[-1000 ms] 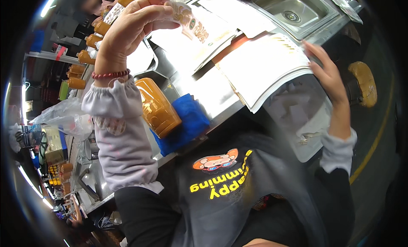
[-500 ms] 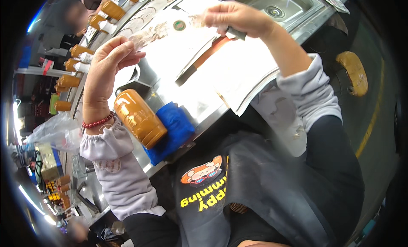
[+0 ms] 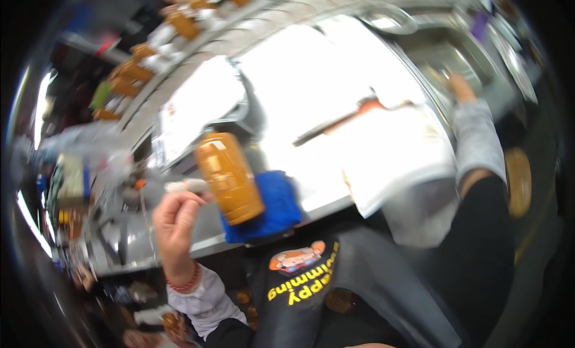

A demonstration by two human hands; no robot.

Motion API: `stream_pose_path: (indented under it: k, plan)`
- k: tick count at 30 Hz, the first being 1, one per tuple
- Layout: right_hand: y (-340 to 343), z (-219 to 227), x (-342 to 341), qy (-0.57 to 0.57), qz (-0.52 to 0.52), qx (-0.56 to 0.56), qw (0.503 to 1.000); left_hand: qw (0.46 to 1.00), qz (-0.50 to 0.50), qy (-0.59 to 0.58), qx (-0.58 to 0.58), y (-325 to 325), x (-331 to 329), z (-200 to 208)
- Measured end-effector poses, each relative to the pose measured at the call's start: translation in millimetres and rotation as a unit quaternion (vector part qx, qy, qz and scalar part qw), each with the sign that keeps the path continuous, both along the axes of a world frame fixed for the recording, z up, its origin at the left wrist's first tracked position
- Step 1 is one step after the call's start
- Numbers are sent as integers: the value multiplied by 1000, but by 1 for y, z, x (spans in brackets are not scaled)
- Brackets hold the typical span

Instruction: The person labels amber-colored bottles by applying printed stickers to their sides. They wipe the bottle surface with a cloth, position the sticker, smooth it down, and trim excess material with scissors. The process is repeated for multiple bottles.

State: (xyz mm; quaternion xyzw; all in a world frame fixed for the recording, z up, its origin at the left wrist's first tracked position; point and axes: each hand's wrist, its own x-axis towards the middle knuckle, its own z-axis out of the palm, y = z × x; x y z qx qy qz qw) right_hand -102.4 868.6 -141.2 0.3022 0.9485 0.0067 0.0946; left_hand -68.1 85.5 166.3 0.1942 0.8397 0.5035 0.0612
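Observation:
My left hand point(image 3: 175, 219) is at the left near the bench's front edge, its fingers pinched together. A small whitish piece point(image 3: 187, 185) shows at its fingertips; blur hides whether it is held. Right beside them, a glossy brown bottle-shaped piece point(image 3: 230, 177) leans on a folded blue cloth point(image 3: 278, 207). My right hand point(image 3: 461, 87) reaches down over the metal sink point(image 3: 479, 64) at the upper right. Its fingers are smeared by motion, so their grip is hidden.
White sheets point(image 3: 395, 150) cover the middle of the metal bench, glaring brightly. A white stack point(image 3: 206, 102) lies to the left. Several brown bottles point(image 3: 135, 70) stand along a conveyor point(image 3: 257, 28) at the back. A clear plastic bag point(image 3: 90, 147) lies at far left.
Both hands were holding a clear film with a round green mark between them. They have parted: the left came down nearer, the right went over the sink. The view has shifted and blurred.

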Motion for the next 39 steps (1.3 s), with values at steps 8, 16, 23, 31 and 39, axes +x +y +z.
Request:
stream_pose_path:
  k: [8,16,23,31,39]
  plan:
    - [53,70,-32,-32,64,48,996,979,155,-9,132,-59,70,-54]
    - [-169,297,-93,194,289,-301,888,971,162,-31,172,-80,101,-112]
    - [-210,177,-168,45,237,-287,927,952,246,-26,182,-119,135,-142]
    - [-81,69,-215,-1,229,-1,974,929,285,-70,227,-157,173,-183]
    - [-111,125,-198,48,252,179,950,777,460,-74,423,-202,221,-230]
